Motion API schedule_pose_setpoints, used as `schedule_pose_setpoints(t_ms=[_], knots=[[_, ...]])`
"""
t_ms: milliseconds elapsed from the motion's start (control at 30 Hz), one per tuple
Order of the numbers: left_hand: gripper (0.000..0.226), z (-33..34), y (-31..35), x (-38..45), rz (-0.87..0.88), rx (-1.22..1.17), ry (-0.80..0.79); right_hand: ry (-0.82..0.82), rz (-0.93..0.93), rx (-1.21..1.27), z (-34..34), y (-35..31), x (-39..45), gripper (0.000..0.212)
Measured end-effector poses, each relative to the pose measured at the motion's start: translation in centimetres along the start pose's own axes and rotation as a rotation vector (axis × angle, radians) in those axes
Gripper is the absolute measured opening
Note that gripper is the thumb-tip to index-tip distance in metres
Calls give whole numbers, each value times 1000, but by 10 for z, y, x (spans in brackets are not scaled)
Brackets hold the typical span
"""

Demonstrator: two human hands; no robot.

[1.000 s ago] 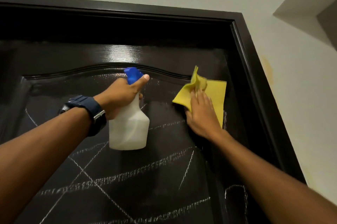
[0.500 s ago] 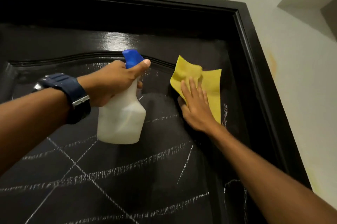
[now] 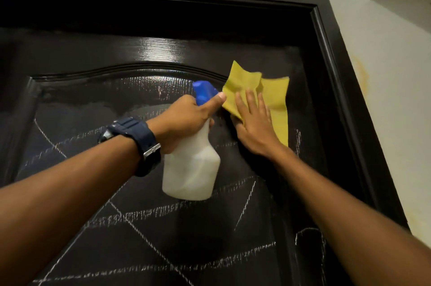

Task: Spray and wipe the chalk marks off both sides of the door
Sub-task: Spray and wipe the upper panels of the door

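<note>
A dark glossy door (image 3: 98, 57) fills the head view, with white chalk lines (image 3: 163, 212) crossing its lower panel. The top of the arched panel looks wet and shiny. My left hand (image 3: 186, 120) grips the neck of a white spray bottle (image 3: 192, 173) with a blue nozzle (image 3: 204, 92), held close to the door. My right hand (image 3: 254, 127) presses a yellow cloth (image 3: 275, 99) flat against the door just right of the bottle, fingers straight and spread. A dark blue watch (image 3: 137, 143) sits on my left wrist.
The black door frame (image 3: 335, 76) runs along the top and down the right side. Beyond it stands a pale wall (image 3: 391, 122) with a yellowish stain (image 3: 360, 76). More chalk marks (image 3: 307, 239) show on the door's right stile.
The view has shifted, so both hands sit further right. My left hand with the bottle has closed in on the cloth, and my right hand has slid the cloth a little along the door.
</note>
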State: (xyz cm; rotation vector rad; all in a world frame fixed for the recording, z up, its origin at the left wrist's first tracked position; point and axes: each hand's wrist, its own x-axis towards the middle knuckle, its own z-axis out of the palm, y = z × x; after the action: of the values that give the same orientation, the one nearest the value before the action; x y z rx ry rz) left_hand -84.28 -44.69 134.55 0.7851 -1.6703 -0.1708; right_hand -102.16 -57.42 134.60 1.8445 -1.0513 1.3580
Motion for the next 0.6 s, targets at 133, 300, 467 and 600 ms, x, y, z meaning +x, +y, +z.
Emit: schedule_pose_setpoints(t_ms=[133,300,467,600], knots=[[53,6,-18,-8,-49,-54,-43,-68,-105,-68,23,0,-116,80],[53,3,-16,-11,-68,-50,-46,-209,-103,-131,13,9,-125,74],[53,-3,-4,-9,-69,10,23,-63,29,-46,-5,-4,-3,60],[54,-17,-19,-29,-107,17,82,-1,-83,-166,18,-20,-30,69]])
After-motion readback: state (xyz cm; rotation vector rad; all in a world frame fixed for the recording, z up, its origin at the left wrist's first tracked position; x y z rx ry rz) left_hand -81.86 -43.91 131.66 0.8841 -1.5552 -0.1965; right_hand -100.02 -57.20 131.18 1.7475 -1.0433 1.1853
